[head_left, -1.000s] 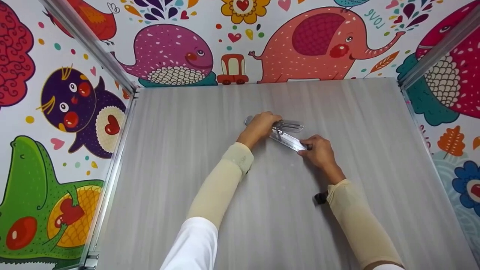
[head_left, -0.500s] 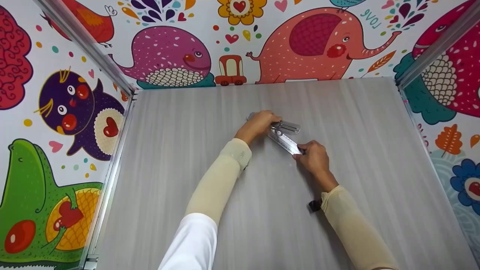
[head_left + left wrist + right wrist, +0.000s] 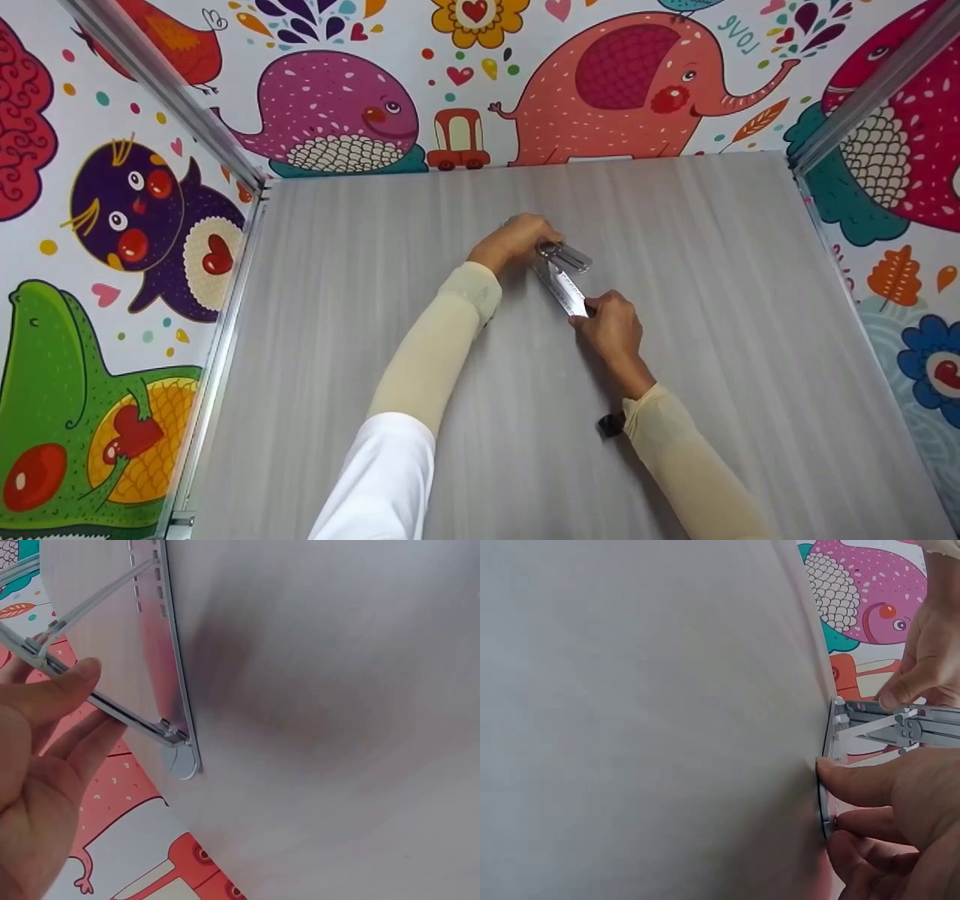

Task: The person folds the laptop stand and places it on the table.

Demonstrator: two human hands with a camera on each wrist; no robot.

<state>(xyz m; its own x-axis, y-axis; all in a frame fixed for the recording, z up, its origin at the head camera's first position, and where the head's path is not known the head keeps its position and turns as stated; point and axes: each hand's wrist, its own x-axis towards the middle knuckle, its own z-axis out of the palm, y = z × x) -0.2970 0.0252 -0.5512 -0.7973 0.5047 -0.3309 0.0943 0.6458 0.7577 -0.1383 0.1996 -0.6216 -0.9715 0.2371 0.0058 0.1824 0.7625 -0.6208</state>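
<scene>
One folding metal stand (image 3: 564,276), made of flat perforated plates joined by thin link bars, lies near the middle of the grey counter (image 3: 750,315), well apart from its edges. Two hands work it from opposite ends. The left hand (image 3: 517,240) covers the far end; in the left wrist view its thumb and fingers (image 3: 71,682) pinch one link bar (image 3: 124,714), apparently to steady or lift the linkage while the base plate stays flat on the counter. The right hand (image 3: 611,326) holds the near end; in the right wrist view its thumb (image 3: 855,780) and curled fingers grip the plate's edge, seemingly to keep that end down so the frame can pivot about its rivets. Neither hand is spread; both are closed on the stand.

Count: one stand, two hands, two beige sleeves, one small black item (image 3: 611,424) at the right wrist, not identifiable. Cartoon-printed walls (image 3: 337,105) bound the counter on three sides.
</scene>
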